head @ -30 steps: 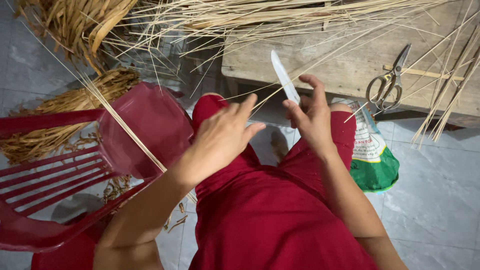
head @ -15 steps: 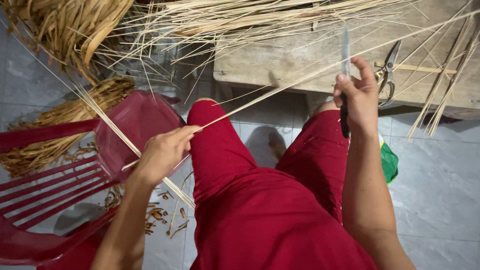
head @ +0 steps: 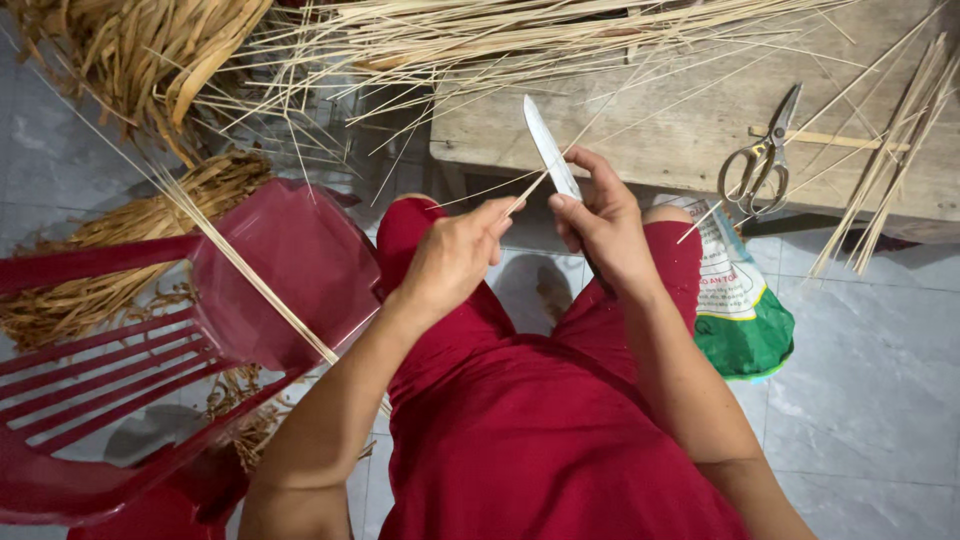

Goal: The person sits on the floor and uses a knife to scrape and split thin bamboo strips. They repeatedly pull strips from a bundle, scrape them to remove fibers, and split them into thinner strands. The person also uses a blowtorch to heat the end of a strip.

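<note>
While the right hand [head: 605, 225] grips a knife [head: 550, 155] with its blade pointing up and away, the left hand [head: 455, 255] pinches a thin strip [head: 530, 190] just beside the blade, above red-clad knees. Scissors [head: 762, 155] lie on the wooden worktop [head: 680, 130] among pale strips [head: 480, 40]. A red chair [head: 200, 310] stands to the left, a green-and-white bag [head: 745, 310] on the floor to the right.

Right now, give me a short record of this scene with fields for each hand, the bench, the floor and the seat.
Left hand: pinches a thin pale strip
Right hand: grips a knife, blade up, against the strip
Bench: wooden, with scissors and loose strips
Floor: green and white bag, bundles of dried fibre
Seat: red plastic chair, at the left
</note>
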